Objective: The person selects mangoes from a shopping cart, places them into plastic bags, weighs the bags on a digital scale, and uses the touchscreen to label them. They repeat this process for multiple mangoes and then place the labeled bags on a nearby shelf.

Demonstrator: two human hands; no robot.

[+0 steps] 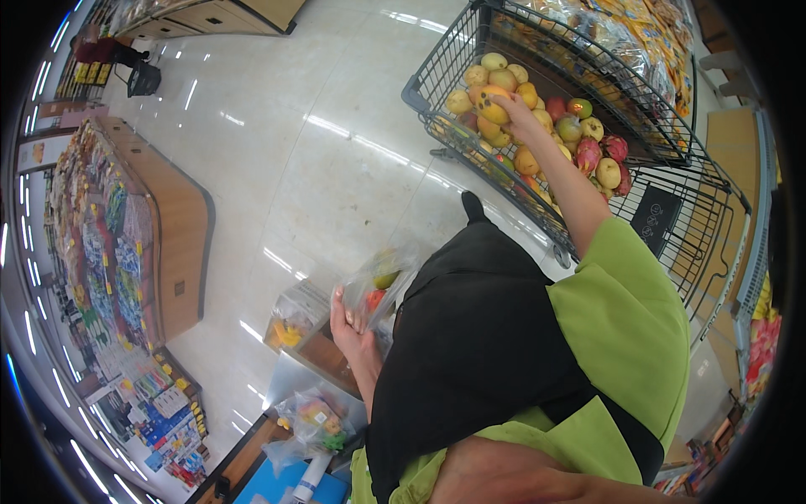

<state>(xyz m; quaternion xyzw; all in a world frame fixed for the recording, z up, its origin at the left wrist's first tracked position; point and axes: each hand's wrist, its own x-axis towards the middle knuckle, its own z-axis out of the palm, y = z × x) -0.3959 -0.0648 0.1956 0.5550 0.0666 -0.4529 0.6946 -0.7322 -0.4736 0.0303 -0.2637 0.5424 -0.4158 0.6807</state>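
My right hand [517, 113] reaches into a black wire shopping cart [683, 230], its fingers around a yellow-orange mango [492, 104] with dark spots. Around it lie pale yellow round fruits [494, 61], more mangoes and, farther right, several dragon fruits [589, 155]. Down by my left side, my left hand [352, 331] grips a clear plastic bag [403, 268]. Inside the bag a green-yellow fruit and a red-orange one [376, 298] show through. My black apron hides part of the bag.
Packaged snacks [655, 57] are heaped behind the cart. Beside me, a counter carries a bagged bundle of produce [321, 416] and a white roll [313, 479]. A wood-sided display [179, 252] stands across the tiled floor [352, 164]. A person [104, 50] is at upper left.
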